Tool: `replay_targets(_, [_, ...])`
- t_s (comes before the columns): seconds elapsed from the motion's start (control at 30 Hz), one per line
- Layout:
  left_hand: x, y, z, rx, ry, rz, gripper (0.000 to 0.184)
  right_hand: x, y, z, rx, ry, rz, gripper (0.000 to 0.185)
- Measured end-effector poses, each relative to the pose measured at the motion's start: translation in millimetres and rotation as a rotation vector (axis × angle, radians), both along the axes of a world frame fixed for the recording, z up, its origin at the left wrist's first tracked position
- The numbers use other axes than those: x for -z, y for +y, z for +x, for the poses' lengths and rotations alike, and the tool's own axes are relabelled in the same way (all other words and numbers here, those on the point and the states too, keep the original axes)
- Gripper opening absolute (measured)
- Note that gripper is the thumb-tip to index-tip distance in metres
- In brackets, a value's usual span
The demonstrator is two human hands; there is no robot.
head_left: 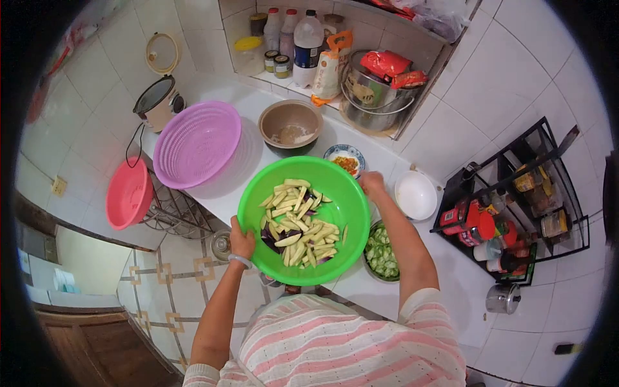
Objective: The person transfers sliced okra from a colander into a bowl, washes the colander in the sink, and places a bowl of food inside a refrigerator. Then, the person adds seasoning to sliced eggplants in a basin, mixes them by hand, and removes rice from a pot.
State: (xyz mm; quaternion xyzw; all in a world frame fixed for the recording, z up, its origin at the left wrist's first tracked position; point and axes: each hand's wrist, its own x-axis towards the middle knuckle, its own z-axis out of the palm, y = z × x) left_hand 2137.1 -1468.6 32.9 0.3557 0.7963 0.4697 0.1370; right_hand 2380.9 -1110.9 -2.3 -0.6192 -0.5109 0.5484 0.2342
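Note:
A wide green basin holds a heap of cut eggplant strips, pale inside with dark purple skin. My left hand, with a pale bracelet at the wrist, is closed on the basin's left rim. At the upper right rim, my right hand is also closed on the basin; its fingertips are partly hidden. Just beyond that hand sits a small blue-patterned plate with chopped orange and white bits. Under my right forearm, a bowl of sliced green vegetable shows partly beside the basin.
A brown pot, a purple colander and a white bowl stand on the white counter. At left are a rice cooker and a pink basin. A black spice rack stands right; bottles and a steel pot fill the niche.

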Motion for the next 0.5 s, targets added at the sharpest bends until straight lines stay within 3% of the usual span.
replay_targets(0.07, [-1.0, -0.7, 1.7, 0.015, 0.019, 0.009, 0.043, 44.4, 2.3, -1.1, -0.033, 0.045, 0.106, 0.026])
replay_targets(0.2, [-3.1, 5.9, 1.1, 0.023, -0.005, 0.019, 0.041, -35.2, -20.7, -13.0, -0.093, -0.207, 0.122, 0.028])
replay_targets(0.3, [-13.7, 11.3, 7.7, -0.001, -0.084, 0.025, 0.041, 51.0, 25.6, -9.9, 0.204, 0.164, 0.166, 0.029])
replay_targets(0.4, [1.5, 10.7, 2.2, 0.002, -0.094, 0.028, 0.041, -46.2, -6.1, 14.7, 0.327, 0.595, -0.058, 0.024])
replay_targets(0.5, [-1.7, 14.5, 3.4, 0.046, -0.112, 0.095, 0.041, -68.8, 4.3, 68.7, 0.294, 0.467, -0.023, 0.019])
